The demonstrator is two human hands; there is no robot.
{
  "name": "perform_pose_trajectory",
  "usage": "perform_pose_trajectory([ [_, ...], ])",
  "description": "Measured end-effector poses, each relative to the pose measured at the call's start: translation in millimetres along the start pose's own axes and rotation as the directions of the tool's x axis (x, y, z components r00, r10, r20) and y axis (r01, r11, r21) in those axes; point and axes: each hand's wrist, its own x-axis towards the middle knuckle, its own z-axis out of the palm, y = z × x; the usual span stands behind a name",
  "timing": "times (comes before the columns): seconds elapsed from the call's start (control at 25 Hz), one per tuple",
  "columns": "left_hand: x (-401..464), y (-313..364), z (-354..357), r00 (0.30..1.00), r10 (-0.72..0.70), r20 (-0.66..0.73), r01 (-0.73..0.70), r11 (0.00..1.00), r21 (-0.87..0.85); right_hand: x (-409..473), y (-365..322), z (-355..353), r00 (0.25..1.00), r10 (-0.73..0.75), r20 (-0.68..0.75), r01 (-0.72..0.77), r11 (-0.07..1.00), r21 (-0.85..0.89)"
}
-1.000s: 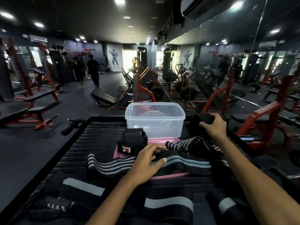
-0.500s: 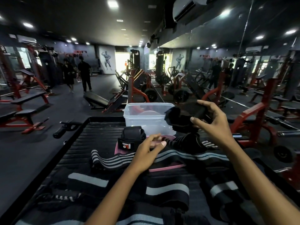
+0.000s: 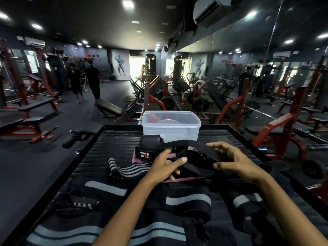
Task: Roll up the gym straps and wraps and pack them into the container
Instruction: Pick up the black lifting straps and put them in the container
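A clear plastic container (image 3: 171, 127) stands empty at the far end of the black ribbed platform (image 3: 110, 146). Just in front of it both hands hold a black padded strap (image 3: 193, 158). My left hand (image 3: 168, 165) grips its left end, thumb on top. My right hand (image 3: 230, 160) pinches its right end, fingers spread. A rolled black wrap with a "TRAIN HARD" label (image 3: 147, 148) sits left of the strap, beside a pink lid (image 3: 184, 178). A striped grey-and-black wrap (image 3: 124, 170) lies flat to the left. Several more striped wraps (image 3: 177, 201) lie nearer me.
Red-framed gym machines (image 3: 276, 132) and benches (image 3: 32, 110) surround the platform, with a mirror wall on the right. Two people (image 3: 85, 80) walk in the aisle far left. A black roller handle (image 3: 71, 141) sticks out at the platform's left corner.
My right hand lifted the black strap from the platform's right side and brought it down to the middle. My left hand rose off the wraps and took hold of the strap's left end.
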Motion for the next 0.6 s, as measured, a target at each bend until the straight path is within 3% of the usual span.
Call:
perform_pose_trajectory([
  [0.12,-0.6,4.1,-4.4,0.994,0.107,-0.033,-0.107,0.994,0.021,-1.6,-8.7,4.4,0.998,0.042,-0.041,-0.044,0.999,-0.031],
  [0.24,-0.6,2.6,-6.5,0.987,0.158,-0.02,-0.158,0.987,0.027,19.4,-22.8,19.3,0.991,-0.04,-0.125,0.007,0.967,-0.255],
  [0.48,-6.2,6.6,-8.9,0.992,0.115,0.051,-0.109,0.988,-0.106,70.3,-48.4,55.7,0.997,-0.066,-0.045,0.039,0.897,-0.441],
  [0.6,-7.2,7.0,-8.6,0.988,0.134,0.078,-0.126,0.988,-0.094,78.4,-52.6,56.9,0.999,-0.023,0.028,0.032,0.928,-0.371],
])
